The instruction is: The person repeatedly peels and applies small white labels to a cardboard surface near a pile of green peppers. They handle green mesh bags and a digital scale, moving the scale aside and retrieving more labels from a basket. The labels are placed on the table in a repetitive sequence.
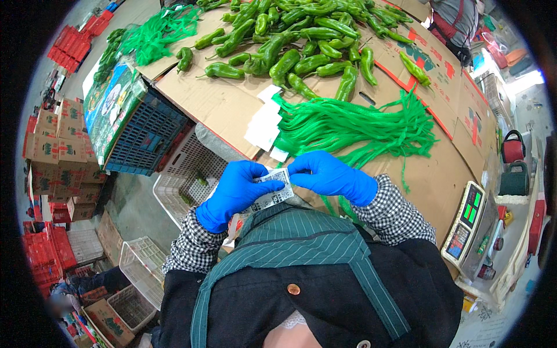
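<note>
My left hand (235, 191), in a blue glove, grips a small white printed sheet (270, 197) above my apron. My right hand (333, 177), also gloved in blue, has its thumb and finger pinched at that sheet's right corner. Just beyond my hands, green mesh strips (357, 124) lie fanned out on a cardboard-covered table (203, 98), with white paper tabs (261, 122) at their left end. Farther back is a pile of long green peppers (287, 43).
Another green mesh heap (162, 35) sits back left. A blue crate (139, 133) and white baskets (171, 191) stand left, before stacked cartons (61, 145) and red crates (46, 255). A scale (464, 220) is at right. People show at top right (449, 23) and lower left (87, 287).
</note>
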Tool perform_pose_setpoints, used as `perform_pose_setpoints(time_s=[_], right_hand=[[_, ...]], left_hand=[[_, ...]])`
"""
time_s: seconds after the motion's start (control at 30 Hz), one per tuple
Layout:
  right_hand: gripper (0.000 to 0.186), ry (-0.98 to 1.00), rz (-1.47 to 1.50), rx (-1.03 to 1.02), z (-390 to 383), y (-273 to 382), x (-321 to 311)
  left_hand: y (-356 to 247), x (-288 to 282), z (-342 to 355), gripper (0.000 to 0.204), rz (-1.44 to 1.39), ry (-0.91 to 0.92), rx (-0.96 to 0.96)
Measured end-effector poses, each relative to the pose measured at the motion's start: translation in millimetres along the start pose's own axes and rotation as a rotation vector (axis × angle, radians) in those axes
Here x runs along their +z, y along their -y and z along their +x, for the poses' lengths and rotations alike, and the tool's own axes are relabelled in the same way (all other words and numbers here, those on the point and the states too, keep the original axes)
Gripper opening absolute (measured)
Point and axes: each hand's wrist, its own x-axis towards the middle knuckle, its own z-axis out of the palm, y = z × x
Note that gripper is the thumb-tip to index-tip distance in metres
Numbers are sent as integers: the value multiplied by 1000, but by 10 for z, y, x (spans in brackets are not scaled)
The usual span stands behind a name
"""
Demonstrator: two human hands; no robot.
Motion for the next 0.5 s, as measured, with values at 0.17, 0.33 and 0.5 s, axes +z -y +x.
perform_pose_setpoints(time_s=[0.17, 0.33, 0.5], right_hand=[[23, 14, -100, -44, 18, -10, 3], [26, 4, -15, -79, 21, -40, 48], [25, 34, 51, -102, 69, -137, 77]], left_hand=[[-94, -38, -18, 23, 2, 56, -37], [-52, -33, -4, 23, 24, 57, -5], [-40, -59, 24, 26, -9, 107, -33]])
